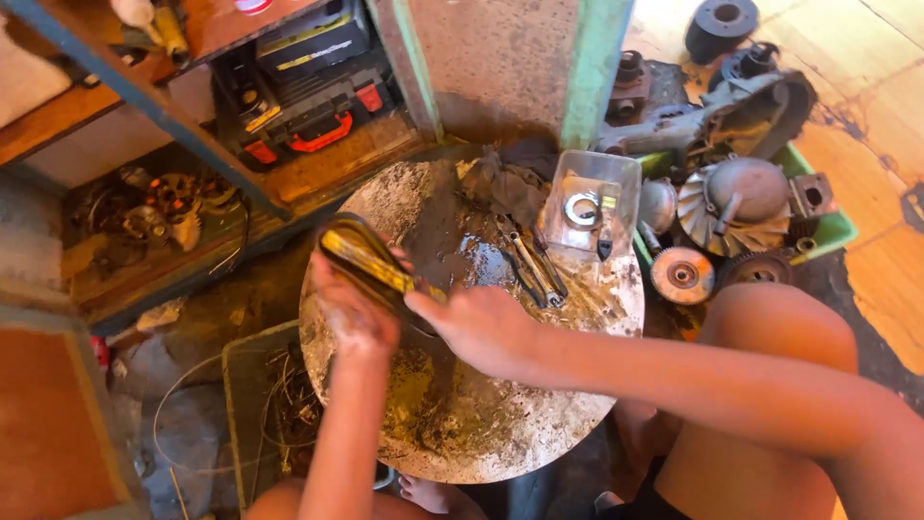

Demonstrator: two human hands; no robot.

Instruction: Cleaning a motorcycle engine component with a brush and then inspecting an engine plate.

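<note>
My left hand grips a dark band with a yellow stripe, which looks like a folded belt or strap, over a grimy round work surface. My right hand holds the same band at its lower right end. Both hands are smeared with dirt. Behind the hands, two metal wrenches lie on the round surface. A clear plastic tub with a metal ring inside stands at its far edge, next to a dark rag.
A green tray at the right holds a finned metal housing, gears and a grinding disc. Metal parts lie beyond it. A wooden shelf at the left carries tool cases and scrap. A crate with wires sits below left.
</note>
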